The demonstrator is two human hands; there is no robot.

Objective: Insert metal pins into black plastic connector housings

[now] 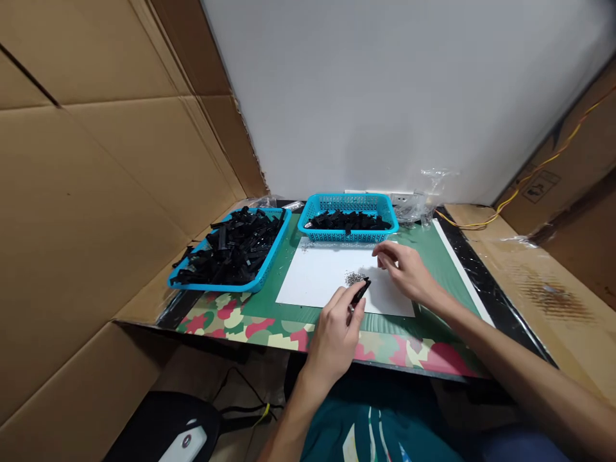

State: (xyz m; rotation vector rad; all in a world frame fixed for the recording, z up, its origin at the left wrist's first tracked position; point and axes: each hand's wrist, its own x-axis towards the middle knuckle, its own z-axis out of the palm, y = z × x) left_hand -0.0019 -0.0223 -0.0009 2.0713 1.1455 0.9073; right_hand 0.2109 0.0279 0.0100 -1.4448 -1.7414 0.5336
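My left hand (pixel 337 324) holds a small black part (pixel 360 292) between thumb and fingers, above the near side of a white sheet (pixel 308 276). Just behind the part, a pile of tiny silvery pieces (pixel 355 278) lies on the sheet. To the right, my right hand (pixel 402 266) hovers over the sheet's right side with fingers curled and thumb and fingertips close together; whatever it may hold is too small to make out. The two hands are apart.
A blue basket (pixel 260 282) heaped with black parts stands at the left. Behind the sheet is another blue basket (pixel 347 236) with black parts. Clear plastic bags (pixel 414 208) and yellow-red wires (pixel 510 199) lie at the back right. Cardboard (pixel 96 192) walls the left.
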